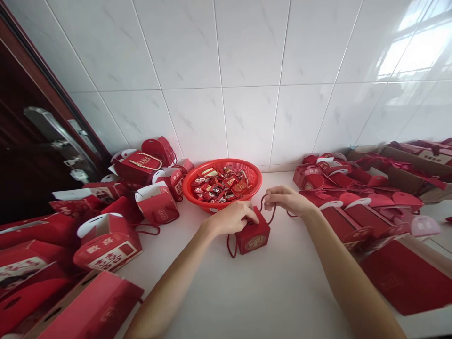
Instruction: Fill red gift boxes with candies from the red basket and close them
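Observation:
A small red box (253,238) with gold print on its front stands on the white table (226,292), a little right of the middle. My left hand (236,217) rests on its top, fingers bent down on the lid and closed round the box's upper part. Pinched between the fingers of my right hand (286,199) is a dark red cord (272,215), which loops at the box's right side. Another loop of cord (232,247) hangs at its left side. Behind my left hand sits a red plastic basket (190,181) with wrapped candies (224,184).
Many red gift boxes (157,202) crowd the left side, some with open tops. More red boxes (346,221) stand in rows on the right, beside a cardboard carton (399,165). A tiled wall (247,113) rises behind, and a dark door (24,141) is at the left.

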Motion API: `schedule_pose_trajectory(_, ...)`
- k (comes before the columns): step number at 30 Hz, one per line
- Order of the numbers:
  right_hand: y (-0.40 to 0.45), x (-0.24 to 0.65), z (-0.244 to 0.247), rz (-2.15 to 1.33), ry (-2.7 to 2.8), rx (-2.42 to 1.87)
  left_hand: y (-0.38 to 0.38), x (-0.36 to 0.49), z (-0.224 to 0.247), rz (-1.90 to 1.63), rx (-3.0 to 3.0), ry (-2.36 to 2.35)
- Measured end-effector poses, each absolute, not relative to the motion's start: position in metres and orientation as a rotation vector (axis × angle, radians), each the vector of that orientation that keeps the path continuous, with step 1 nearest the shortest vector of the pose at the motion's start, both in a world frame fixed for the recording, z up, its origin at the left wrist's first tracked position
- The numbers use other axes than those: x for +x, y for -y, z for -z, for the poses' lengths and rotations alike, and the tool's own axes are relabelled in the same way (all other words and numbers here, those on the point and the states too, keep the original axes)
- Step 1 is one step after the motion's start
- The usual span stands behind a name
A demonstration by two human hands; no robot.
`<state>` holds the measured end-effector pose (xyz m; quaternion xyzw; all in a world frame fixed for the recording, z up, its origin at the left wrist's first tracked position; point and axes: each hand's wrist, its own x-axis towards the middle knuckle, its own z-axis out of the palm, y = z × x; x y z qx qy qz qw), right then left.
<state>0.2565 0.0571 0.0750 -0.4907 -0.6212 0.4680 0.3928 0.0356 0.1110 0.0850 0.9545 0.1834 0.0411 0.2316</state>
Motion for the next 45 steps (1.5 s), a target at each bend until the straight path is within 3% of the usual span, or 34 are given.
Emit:
schedule_pose_trajectory(3, -0.051, 0.248, -0.083, -1.31, 1.442, -1.142, -0.11, 0.036, -0.088, -0.164, 2.627, -0.469)
schedule_pose_trajectory(9, -0.049, 0.23, -0.073, -1.273, 1.589, -1.379, -0.114, 0.021, -0.101, -0.282, 2.603, -0.647)
schedule_pose_trajectory(17, -0.042, 0.228, -0.077, -1.186, 1.664, -1.435, -0.095, 0.012, -0.119, 0.096, 2.701, -1.134)
schedule_pose_trajectory(24, -0.046, 0.222, -0.068, -1.163, 1.691, -1.477, -0.089, 0.031, -0.102, 0.27, 2.674, -1.192)
schedule_pose_trajectory(35, -0.042, 0.226, -0.066, -1.155, 1.613, -1.522, -0.102, 0.031, -0.095, -0.062, 2.577, -1.137)
schedule_pose_trajectory(45, -0.033, 0.227, -0.098, -1.146, 1.318, -1.252, -0.108, 0.003, -0.131, -0.561, 1.681, -0.692)
